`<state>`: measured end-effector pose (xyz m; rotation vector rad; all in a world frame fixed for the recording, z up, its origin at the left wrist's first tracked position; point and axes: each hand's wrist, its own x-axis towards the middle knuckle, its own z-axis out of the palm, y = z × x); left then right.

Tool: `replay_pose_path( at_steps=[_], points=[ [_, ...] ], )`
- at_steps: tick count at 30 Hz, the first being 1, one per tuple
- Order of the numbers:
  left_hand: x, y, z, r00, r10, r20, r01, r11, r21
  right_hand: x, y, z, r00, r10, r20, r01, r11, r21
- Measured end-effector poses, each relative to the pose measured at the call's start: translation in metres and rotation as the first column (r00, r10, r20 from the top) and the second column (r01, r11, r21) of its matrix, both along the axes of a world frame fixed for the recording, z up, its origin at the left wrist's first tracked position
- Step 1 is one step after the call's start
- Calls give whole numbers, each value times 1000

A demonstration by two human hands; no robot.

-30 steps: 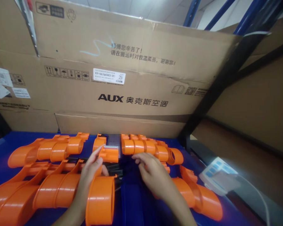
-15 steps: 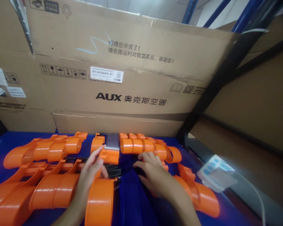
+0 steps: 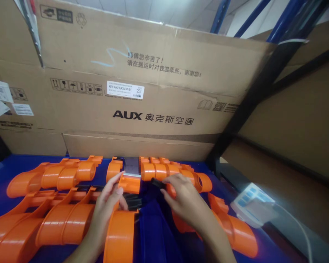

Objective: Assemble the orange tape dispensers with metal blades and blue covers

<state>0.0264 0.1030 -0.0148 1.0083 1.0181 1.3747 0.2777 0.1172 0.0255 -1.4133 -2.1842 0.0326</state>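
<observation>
My left hand is closed on an orange plastic part, thumb in front and fingers behind. A dark flat panel with a pale lower edge stands just behind that part; whether they are joined I cannot tell. To the right, my right hand pinches a short black piece that sticks out leftward from the fingertips. Black strips lie just right of the left fingers. Below them an orange curved band stands near my left wrist.
Several orange curved bands stand in rows on the blue surface, at left and right. A large cardboard box wall rises behind. At right are a dark rack post and a white power strip with a cable.
My right hand has lifted slightly and a black piece now shows in its fingers. The left hand keeps its hold on the orange plastic part. The view has shifted a little.
</observation>
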Motion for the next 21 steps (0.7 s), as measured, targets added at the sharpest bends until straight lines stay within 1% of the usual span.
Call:
replay_pose_path(
  at_steps=[2,4,7,9,14,17,21],
  points=[
    [4,-4,3,999,32,10,-32,999,-9,-1,-1,2,992,-2,-124,5,1000,25],
    [7,-7,5,999,46,15,-46,999,-12,-6,-5,4,974,31,-223,-16,997,69],
    [9,-8,5,999,30,19,-30,999,-14,-18,-12,7,947,82,-310,-33,986,161],
    [9,-8,2,1000,16,19,-16,1000,1,-27,-16,8,930,114,-349,-47,979,196],
    [9,-6,-6,1000,-18,15,18,1000,11,-40,-19,8,898,204,-390,-147,974,171],
    [10,-5,-8,999,-41,0,41,998,39,-41,-19,8,892,216,-396,-154,971,183],
    [11,-6,-9,995,-98,-10,99,993,71,-42,-18,6,899,237,-369,-167,963,212]
  ],
)
